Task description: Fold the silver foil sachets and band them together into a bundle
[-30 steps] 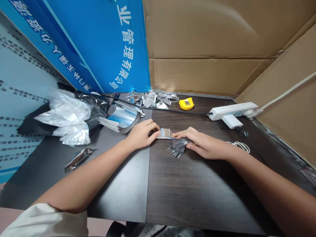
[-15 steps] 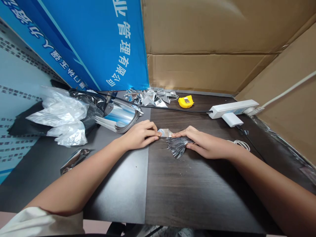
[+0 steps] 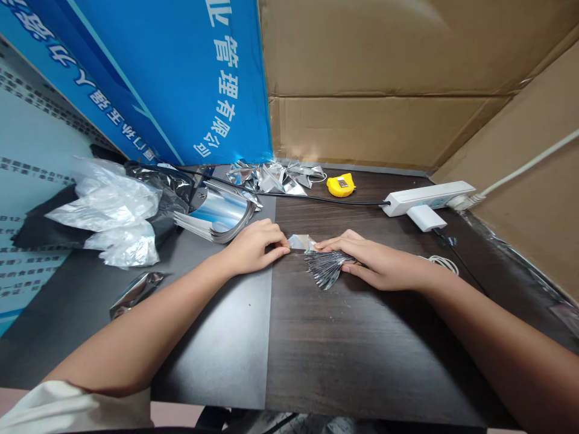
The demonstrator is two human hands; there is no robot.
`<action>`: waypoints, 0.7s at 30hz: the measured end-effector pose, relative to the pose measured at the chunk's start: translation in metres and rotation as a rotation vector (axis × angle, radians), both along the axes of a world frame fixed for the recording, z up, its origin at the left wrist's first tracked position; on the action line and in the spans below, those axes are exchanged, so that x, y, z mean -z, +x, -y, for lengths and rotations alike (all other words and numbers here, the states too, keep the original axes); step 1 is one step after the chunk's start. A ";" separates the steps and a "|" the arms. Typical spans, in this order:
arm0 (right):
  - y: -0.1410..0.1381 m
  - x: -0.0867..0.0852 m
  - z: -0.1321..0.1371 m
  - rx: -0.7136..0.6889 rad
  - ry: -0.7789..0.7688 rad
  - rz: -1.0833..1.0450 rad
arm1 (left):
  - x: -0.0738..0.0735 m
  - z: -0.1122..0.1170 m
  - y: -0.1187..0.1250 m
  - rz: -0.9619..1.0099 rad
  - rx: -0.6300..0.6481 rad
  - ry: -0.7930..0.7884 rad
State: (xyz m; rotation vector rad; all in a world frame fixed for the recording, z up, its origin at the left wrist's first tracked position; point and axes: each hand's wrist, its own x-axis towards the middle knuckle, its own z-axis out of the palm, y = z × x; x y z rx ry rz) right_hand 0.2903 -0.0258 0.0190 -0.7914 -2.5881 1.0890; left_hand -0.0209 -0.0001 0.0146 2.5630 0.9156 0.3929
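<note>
My right hand (image 3: 366, 260) is closed round a bundle of narrow silver foil strips (image 3: 324, 269), which spreads out like a fan toward the left and front. Its fingertips also touch a small flat piece of silver foil (image 3: 300, 242) just behind the bundle. At that piece's left end, the thumb and forefinger of my left hand (image 3: 260, 247) are pinched together on its edge. Behind my left hand lies a curved stack of silver foil sheets (image 3: 221, 211).
Crumpled foil pieces (image 3: 275, 178) and a yellow tape measure (image 3: 341, 185) lie along the cardboard wall (image 3: 353, 132). A white power strip (image 3: 427, 198) with cables is at right. Clear and black plastic bags (image 3: 113, 208) and a foil packet (image 3: 136, 293) lie at left.
My left fingertips have shifted slightly to the left along the small foil piece, and more of it shows. My right hand and the foil bundle stay in place.
</note>
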 end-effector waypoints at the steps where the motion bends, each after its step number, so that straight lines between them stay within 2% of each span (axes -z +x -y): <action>1: 0.000 0.000 0.000 -0.004 0.002 -0.001 | 0.000 0.000 0.000 -0.011 -0.002 0.006; 4: 0.000 0.000 -0.001 -0.004 0.007 0.019 | 0.000 0.003 0.004 -0.076 -0.034 0.045; 8: 0.001 0.001 -0.001 0.007 0.004 0.043 | 0.003 0.007 0.009 -0.169 -0.144 0.086; 14: 0.001 0.002 -0.003 -0.014 0.023 0.012 | 0.005 0.008 0.011 -0.021 -0.231 -0.010; 18: 0.000 0.001 -0.003 -0.023 0.033 -0.003 | 0.005 0.008 0.012 -0.005 -0.283 -0.052; 21: -0.002 0.000 -0.003 -0.024 0.026 -0.001 | 0.006 0.008 0.013 -0.003 -0.277 -0.040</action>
